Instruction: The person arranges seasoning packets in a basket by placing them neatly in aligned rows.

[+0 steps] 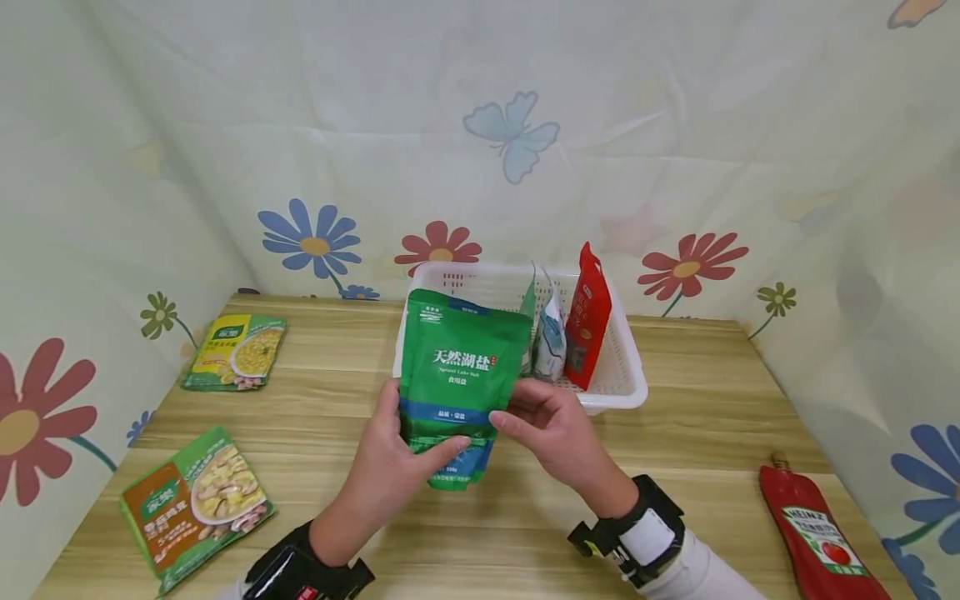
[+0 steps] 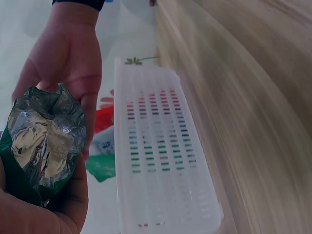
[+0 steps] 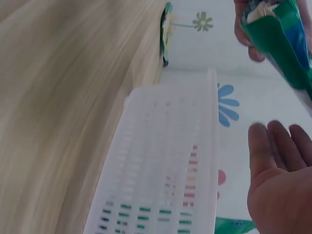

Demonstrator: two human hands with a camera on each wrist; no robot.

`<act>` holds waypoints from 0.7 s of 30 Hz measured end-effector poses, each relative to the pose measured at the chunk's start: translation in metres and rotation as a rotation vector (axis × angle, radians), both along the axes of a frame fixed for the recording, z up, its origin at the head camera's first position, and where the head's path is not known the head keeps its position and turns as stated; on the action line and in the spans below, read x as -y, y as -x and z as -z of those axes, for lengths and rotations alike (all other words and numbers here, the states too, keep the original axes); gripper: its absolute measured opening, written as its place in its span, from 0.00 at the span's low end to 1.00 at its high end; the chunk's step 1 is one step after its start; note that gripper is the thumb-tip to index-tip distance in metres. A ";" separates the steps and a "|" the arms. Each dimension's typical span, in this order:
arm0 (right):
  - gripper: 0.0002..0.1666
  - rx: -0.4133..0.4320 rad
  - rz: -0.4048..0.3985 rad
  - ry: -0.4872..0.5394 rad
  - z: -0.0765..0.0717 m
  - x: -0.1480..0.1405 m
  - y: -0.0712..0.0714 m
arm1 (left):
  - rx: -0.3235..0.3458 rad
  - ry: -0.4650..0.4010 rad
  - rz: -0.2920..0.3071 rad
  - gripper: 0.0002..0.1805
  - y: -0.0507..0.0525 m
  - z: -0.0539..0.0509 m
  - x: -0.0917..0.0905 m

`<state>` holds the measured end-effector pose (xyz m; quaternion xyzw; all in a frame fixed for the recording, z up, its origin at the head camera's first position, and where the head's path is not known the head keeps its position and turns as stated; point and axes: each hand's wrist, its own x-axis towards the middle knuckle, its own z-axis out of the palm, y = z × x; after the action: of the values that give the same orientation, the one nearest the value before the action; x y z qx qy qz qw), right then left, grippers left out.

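My left hand (image 1: 393, 471) grips the lower part of a green pouch of lake salt (image 1: 461, 333), thumb across its front. The pouch is held up in front of a white plastic basket (image 1: 633, 390), tilted slightly. In the left wrist view the silvery bottom of the salt pouch (image 2: 46, 139) faces the camera. My right hand (image 1: 562, 437) is by the pouch's lower right edge. Its fingers (image 3: 263, 151) look extended and apart from the pouch in the right wrist view. Inside the basket stand a red packet (image 1: 588, 321), a white-and-blue packet (image 1: 551, 337) and a green one (image 1: 528, 333).
On the wooden table (image 1: 697, 433), a yellow-green soup packet (image 1: 236, 352) lies at the back left. A brown-green soup packet (image 1: 195, 504) is at the front left. A red ketchup pouch (image 1: 817, 533) lies at the front right. Flowered cloth (image 1: 510, 208) hangs behind and at both sides.
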<state>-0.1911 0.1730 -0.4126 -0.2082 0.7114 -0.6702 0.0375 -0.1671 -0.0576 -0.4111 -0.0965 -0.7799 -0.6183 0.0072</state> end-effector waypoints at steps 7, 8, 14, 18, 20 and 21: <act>0.33 0.101 -0.030 0.050 0.001 0.013 -0.009 | -0.027 -0.049 0.094 0.45 -0.006 0.003 -0.016; 0.34 0.107 -0.029 0.049 0.000 0.015 -0.010 | -0.035 -0.056 0.110 0.46 -0.007 0.003 -0.017; 0.40 0.131 0.005 0.064 -0.002 0.021 -0.015 | -0.050 -0.095 0.160 0.50 -0.007 0.006 -0.022; 0.40 0.120 0.062 0.055 -0.003 0.022 -0.017 | -0.044 -0.093 0.153 0.50 -0.005 0.007 -0.023; 0.40 0.110 0.086 0.059 -0.003 0.023 -0.019 | -0.044 -0.078 0.133 0.48 -0.004 0.007 -0.024; 0.40 0.106 0.097 0.063 -0.003 0.023 -0.019 | -0.045 -0.068 0.122 0.47 -0.003 0.007 -0.024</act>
<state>-0.1721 0.1500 -0.4095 -0.1387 0.6963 -0.7033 0.0360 -0.1641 -0.0332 -0.4183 -0.1576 -0.7507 -0.6415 -0.0096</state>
